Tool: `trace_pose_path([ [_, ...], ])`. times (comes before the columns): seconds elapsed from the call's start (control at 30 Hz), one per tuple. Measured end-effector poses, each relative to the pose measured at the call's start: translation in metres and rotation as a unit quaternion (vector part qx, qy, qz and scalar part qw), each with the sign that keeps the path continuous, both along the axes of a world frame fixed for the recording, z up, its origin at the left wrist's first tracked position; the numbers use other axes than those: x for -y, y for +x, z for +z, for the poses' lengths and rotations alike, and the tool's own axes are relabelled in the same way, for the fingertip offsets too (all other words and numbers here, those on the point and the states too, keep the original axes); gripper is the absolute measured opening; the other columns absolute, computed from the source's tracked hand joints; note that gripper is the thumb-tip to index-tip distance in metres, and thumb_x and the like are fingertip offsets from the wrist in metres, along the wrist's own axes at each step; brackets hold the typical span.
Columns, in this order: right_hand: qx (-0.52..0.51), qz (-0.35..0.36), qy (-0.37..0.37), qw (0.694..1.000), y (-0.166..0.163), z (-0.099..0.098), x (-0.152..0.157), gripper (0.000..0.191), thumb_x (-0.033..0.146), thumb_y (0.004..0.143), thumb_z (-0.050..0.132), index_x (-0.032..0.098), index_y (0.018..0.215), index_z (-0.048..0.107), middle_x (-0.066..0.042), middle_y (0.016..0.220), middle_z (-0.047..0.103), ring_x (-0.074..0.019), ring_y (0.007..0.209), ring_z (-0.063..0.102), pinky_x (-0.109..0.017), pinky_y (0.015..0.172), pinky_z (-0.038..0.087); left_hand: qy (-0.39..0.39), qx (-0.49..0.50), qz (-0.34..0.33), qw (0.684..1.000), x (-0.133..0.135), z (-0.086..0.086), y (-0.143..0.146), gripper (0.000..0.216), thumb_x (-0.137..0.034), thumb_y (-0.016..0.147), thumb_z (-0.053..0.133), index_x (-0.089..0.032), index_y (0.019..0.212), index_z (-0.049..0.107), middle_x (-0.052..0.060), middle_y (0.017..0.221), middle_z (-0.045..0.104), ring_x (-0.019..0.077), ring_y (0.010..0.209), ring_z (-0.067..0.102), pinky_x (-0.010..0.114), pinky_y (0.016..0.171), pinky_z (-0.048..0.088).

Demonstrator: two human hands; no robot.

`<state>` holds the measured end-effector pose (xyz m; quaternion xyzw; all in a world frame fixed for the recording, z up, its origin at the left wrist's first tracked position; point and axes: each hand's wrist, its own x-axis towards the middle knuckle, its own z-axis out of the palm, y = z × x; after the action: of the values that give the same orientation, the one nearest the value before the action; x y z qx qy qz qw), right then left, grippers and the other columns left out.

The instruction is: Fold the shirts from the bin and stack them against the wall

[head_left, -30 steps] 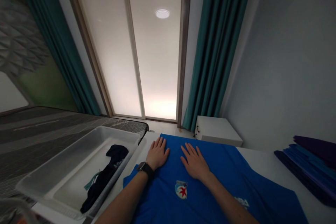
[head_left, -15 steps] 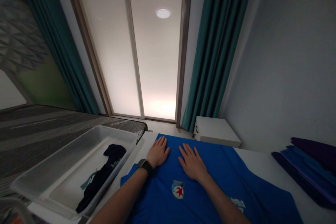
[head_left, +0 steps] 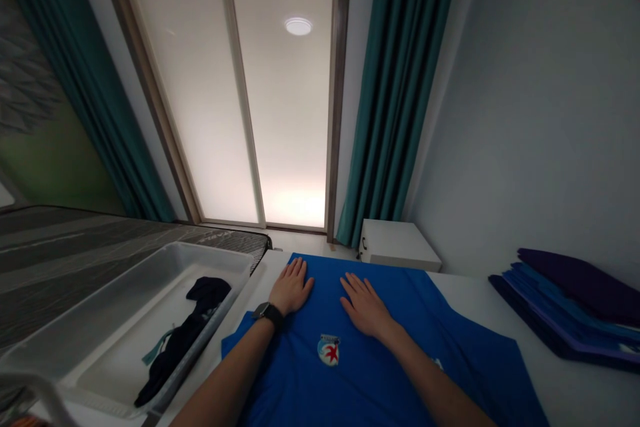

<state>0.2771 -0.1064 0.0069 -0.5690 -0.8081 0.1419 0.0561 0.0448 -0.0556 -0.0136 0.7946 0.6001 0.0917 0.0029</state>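
Note:
A blue T-shirt [head_left: 380,373] lies spread over the white table, with a round red-and-white emblem [head_left: 329,351] on its front. My left hand [head_left: 291,287] rests flat on the cloth near the shirt's far left edge, fingers stretched out; a dark watch [head_left: 269,313] is on that wrist. To its right, my right hand [head_left: 366,307] also lies flat on the shirt with the fingers spread. Neither hand grips the fabric. My right forearm covers part of some white lettering.
At the left, a translucent plastic bin [head_left: 100,300] holds a dark garment [head_left: 185,340]. A stack of folded clothes [head_left: 575,307] sits on the table [head_left: 565,387] at the right. Beyond the table stands a white cabinet [head_left: 400,243], before teal curtains [head_left: 395,107].
The view has turned slightly right, so the room appears shifted left. My right hand has slid a little to the right over the shirt, away from my left hand. Both stay flat.

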Motion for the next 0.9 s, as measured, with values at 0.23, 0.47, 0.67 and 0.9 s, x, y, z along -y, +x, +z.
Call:
trace_pose_path([
  [0.23, 0.015, -0.019, -0.007, 1.000, 0.050, -0.005, 0.017, 0.063, 0.053, 0.098, 0.016, 0.021, 0.152, 0.022, -0.004, 0.160, 0.013, -0.0170, 0.147, 0.007, -0.039, 0.118, 0.001, 0.000, -0.010, 0.004, 1.000, 0.002, 0.005, 0.003, 0.061, -0.045, 0.097, 0.029, -0.008, 0.146, 0.037, 0.013, 0.154, 0.030, 0.0251, 0.144, 0.024, 0.041, 0.117, 0.022],
  [0.47, 0.000, -0.041, 0.019, 0.999, 0.063, -0.005, 0.027, 0.062, 0.051, 0.098, 0.013, 0.020, 0.151, 0.025, -0.002, 0.159, 0.017, -0.0168, 0.146, 0.009, -0.038, 0.119, 0.001, -0.002, -0.010, 0.005, 1.000, -0.003, 0.002, 0.000, 0.059, -0.045, 0.097, 0.031, -0.011, 0.145, 0.038, 0.012, 0.154, 0.031, 0.0249, 0.144, 0.024, 0.042, 0.117, 0.020],
  [0.67, -0.069, -0.067, 0.033, 0.995, 0.063, -0.010, 0.024, 0.064, 0.046, 0.098, 0.015, 0.014, 0.152, 0.023, -0.006, 0.157, 0.026, -0.0173, 0.145, 0.017, -0.037, 0.119, 0.005, -0.019, -0.007, -0.004, 1.000, 0.000, 0.011, 0.023, 0.056, -0.040, 0.097, 0.031, -0.011, 0.145, 0.038, 0.012, 0.153, 0.033, 0.0248, 0.144, 0.025, 0.043, 0.117, 0.019],
  [0.9, -0.301, -0.206, 0.069, 0.928, 0.079, -0.023, 0.004, 0.064, 0.042, 0.094, 0.018, 0.011, 0.149, 0.028, -0.011, 0.148, 0.042, -0.0175, 0.137, 0.037, -0.034, 0.113, 0.026, 0.000, 0.055, -0.195, 0.979, 0.010, 0.030, 0.132, 0.047, -0.031, 0.096, 0.035, -0.017, 0.139, 0.047, 0.009, 0.146, 0.046, 0.0224, 0.135, 0.041, 0.039, 0.114, 0.028],
])
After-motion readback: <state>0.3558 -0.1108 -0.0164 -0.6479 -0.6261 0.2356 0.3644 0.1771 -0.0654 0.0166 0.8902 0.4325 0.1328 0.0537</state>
